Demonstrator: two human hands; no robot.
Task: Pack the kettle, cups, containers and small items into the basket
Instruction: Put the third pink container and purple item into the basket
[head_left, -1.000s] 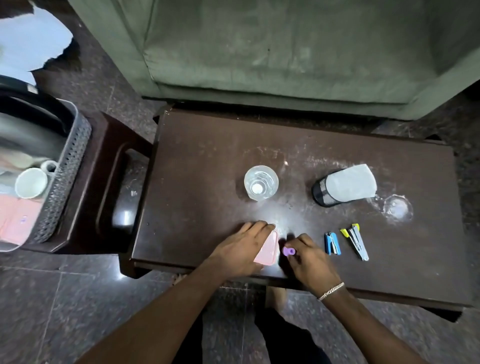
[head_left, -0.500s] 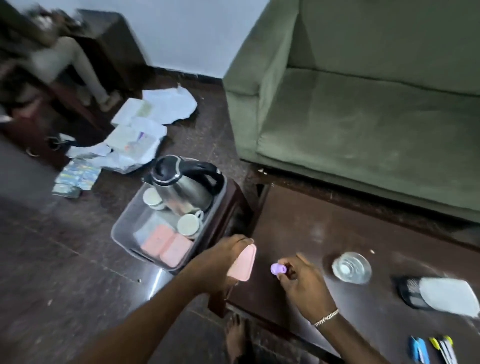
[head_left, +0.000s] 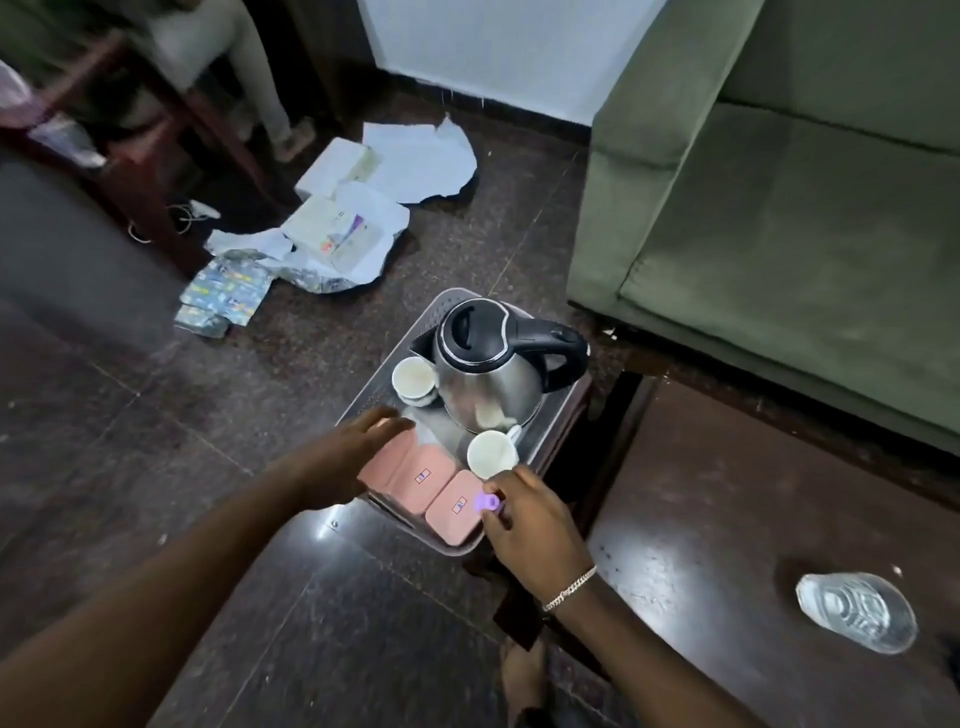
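Purple small item (head_left: 487, 502) pinched in right hand (head_left: 530, 525) grip, over basket (head_left: 558, 415)

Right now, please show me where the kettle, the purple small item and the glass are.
kettle (head_left: 488, 387): head view, on its steel body.
purple small item (head_left: 487, 502): head view, on its rounded end.
glass (head_left: 856, 612): head view, on its clear side.

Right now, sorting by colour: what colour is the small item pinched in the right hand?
Purple small item, head view.
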